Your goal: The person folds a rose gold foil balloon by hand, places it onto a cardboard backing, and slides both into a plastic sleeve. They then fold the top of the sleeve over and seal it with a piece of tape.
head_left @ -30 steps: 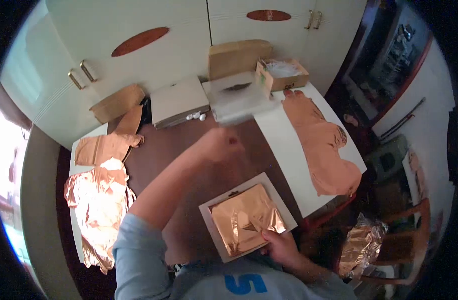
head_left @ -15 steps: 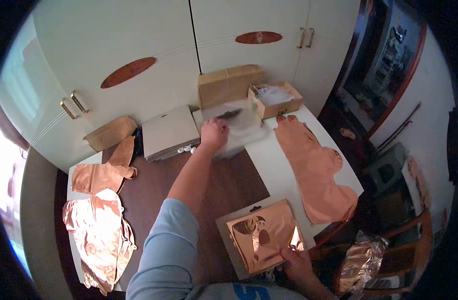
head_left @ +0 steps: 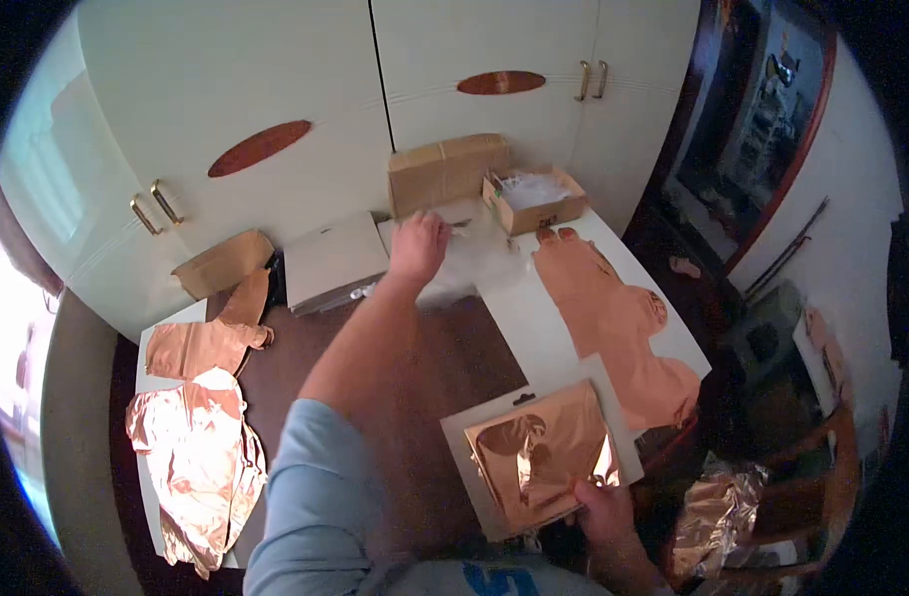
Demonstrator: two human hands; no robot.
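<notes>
Copper packet [head_left: 549,459] — now farther right

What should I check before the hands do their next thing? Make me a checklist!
1. Right hand grips the pale rectangular card: ok.
2. Shiny folded copper-coloured foil lies on the card: ok.
3. Right hand free: not ok, it holds the card.
4. Left hand touches the see-through plastic stack: cannot tell, the stack is blurred.
5. Open brown cardboard box has whitish stuff inside: ok.
</notes>
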